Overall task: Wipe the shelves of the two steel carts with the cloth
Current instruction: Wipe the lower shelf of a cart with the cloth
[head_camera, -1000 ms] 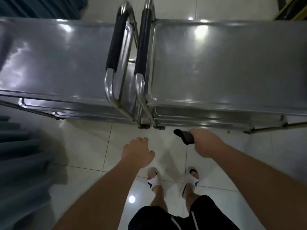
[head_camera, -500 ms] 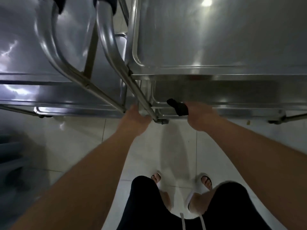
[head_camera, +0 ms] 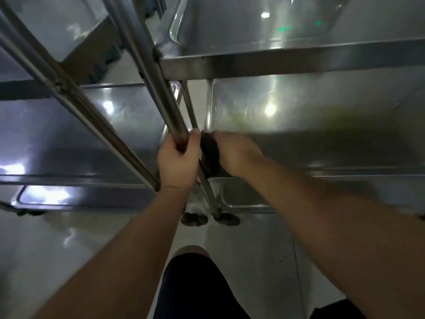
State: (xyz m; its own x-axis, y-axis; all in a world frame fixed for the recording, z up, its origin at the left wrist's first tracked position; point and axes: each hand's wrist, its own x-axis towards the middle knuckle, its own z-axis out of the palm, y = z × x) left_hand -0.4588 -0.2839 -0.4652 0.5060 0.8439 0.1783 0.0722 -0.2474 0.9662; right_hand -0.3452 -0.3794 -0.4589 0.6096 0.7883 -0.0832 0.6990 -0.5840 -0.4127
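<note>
Gripping a shiny tubular steel cart post (head_camera: pixel 176 127), left hand (head_camera: pixel 178 161), right hand (head_camera: pixel 233 153) clutching a crumpled black cloth (head_camera: pixel 209 155) (no writing legible), beside the blurred middle steel shelf (head_camera: pixel 322 125).

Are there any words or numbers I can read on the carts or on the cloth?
None: no words, numbers or labels show anywhere.
Right cart: bare steel with light glints only.
Left cart: bare steel too.
Cloth: plain dark, no tag visible.
Green spots on the right cart's top shelf: blurred lights, not readable text.
</note>
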